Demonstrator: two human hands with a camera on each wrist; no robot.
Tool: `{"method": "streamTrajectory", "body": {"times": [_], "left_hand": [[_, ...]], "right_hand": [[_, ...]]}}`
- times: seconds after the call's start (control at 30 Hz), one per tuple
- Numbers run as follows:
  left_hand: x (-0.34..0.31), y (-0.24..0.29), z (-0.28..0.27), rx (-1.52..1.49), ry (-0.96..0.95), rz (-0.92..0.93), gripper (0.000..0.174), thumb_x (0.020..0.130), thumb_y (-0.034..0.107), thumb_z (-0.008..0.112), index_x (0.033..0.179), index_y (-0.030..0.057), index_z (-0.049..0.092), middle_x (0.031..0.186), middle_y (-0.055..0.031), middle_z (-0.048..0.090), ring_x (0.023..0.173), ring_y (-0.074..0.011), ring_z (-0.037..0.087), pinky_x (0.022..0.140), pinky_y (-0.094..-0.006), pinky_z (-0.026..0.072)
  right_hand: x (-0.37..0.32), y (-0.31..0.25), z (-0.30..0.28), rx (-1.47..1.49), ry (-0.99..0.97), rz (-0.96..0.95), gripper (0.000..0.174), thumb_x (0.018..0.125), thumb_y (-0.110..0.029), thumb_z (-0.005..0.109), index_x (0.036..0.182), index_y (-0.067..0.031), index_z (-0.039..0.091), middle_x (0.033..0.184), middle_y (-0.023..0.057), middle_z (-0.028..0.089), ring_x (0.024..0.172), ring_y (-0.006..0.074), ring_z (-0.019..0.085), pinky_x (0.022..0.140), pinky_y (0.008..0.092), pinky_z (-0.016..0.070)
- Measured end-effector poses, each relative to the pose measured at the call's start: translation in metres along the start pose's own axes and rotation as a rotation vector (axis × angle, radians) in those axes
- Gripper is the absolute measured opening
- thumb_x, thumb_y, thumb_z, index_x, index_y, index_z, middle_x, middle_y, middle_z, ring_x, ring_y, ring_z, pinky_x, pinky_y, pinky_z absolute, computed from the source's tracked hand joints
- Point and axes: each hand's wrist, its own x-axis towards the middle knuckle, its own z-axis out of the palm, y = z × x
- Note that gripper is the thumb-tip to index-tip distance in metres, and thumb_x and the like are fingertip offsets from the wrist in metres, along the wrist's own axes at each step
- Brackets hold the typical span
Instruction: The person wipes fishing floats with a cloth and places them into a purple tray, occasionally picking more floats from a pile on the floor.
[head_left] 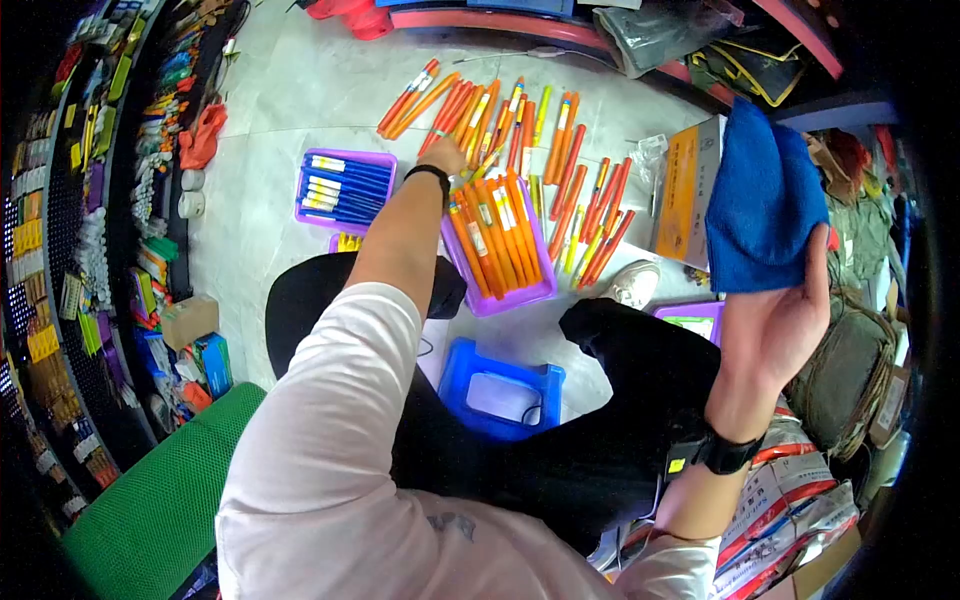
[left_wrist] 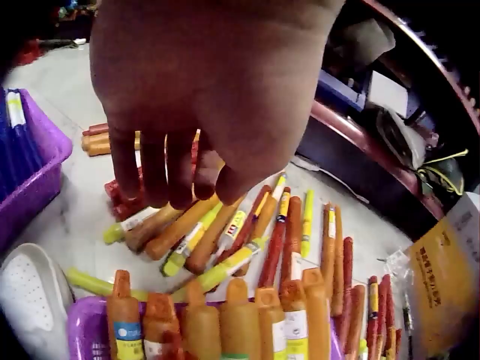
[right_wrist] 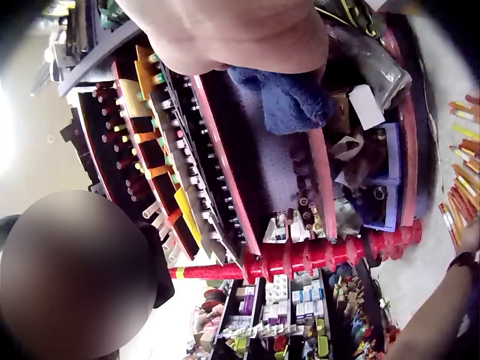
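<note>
My left hand (head_left: 443,158) reaches down over loose orange and red sticks (head_left: 478,115) on the floor, beside the purple basket (head_left: 527,303). In the left wrist view, the fingers (left_wrist: 180,169) hang apart and nearly straight, tips overlapping the sticks, with nothing seen held. The basket bears a row of labelled orange sticks (head_left: 497,235) with narrowed ends. Raised at the right, my right hand (head_left: 768,330) holds a folded blue cloth (head_left: 765,200); the cloth hides most of its fingers, with the thumb along its side. The cloth (right_wrist: 296,103) also hangs below that hand in the right wrist view.
A second purple basket (head_left: 345,214) holds blue sticks with white labels. A yellow and white box (head_left: 688,190) stands right of the loose sticks. Between the person's legs is a blue plastic stool (head_left: 500,395). Packed shelves (head_left: 95,250) line the left side.
</note>
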Motion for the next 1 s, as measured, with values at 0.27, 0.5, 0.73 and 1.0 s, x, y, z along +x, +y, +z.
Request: {"method": "streamTrajectory", "body": {"times": [0.27, 0.5, 0.73, 1.0], "left_hand": [[0.036, -0.035, 0.038, 0.013, 0.026, -0.043, 0.049, 0.082, 0.032, 0.058, 0.118, -0.001, 0.055, 0.11, -0.0241, 0.061, 0.106, -0.0345, 0.059, 0.091, -0.0414, 0.0469], [0.029, -0.002, 0.038, 0.078, 0.085, -0.154, 0.042, 0.08, 0.022, 0.064, 0.116, 0.0022, 0.055, 0.118, -0.0185, 0.06, 0.111, -0.0326, 0.058, 0.093, -0.0418, 0.0465], [0.048, -0.026, 0.022, 0.037, -0.064, 0.028, 0.04, 0.077, 0.021, 0.06, 0.109, -0.0023, 0.06, 0.112, -0.0255, 0.06, 0.108, -0.035, 0.059, 0.091, -0.0421, 0.0471], [-0.02, -0.016, -0.146, 0.39, -0.083, 0.171, 0.032, 0.083, 0.013, 0.051, 0.114, 0.0038, 0.052, 0.102, -0.0172, 0.064, 0.097, -0.0284, 0.06, 0.086, -0.0392, 0.0462]], "right_hand": [[0.012, -0.006, -0.014, -0.08, -0.007, 0.005, 0.053, 0.099, -0.027, 0.035, 0.142, 0.0029, 0.027, 0.147, 0.0194, 0.028, 0.136, 0.0338, 0.03, 0.112, 0.049, 0.0231], [0.019, 0.005, -0.009, -0.193, 0.139, -0.012, 0.051, 0.1, -0.024, 0.035, 0.141, 0.0046, 0.026, 0.145, 0.0222, 0.03, 0.134, 0.0336, 0.033, 0.111, 0.05, 0.0259], [0.024, 0.003, -0.014, -0.141, 0.02, 0.054, 0.051, 0.1, -0.025, 0.034, 0.142, 0.0037, 0.026, 0.146, 0.0222, 0.028, 0.136, 0.0343, 0.029, 0.112, 0.0521, 0.0216], [0.017, 0.009, 0.003, -0.06, -0.034, 0.046, 0.053, 0.098, -0.031, 0.039, 0.139, 0.0018, 0.035, 0.142, 0.0208, 0.038, 0.132, 0.033, 0.037, 0.11, 0.0461, 0.0283]]}}
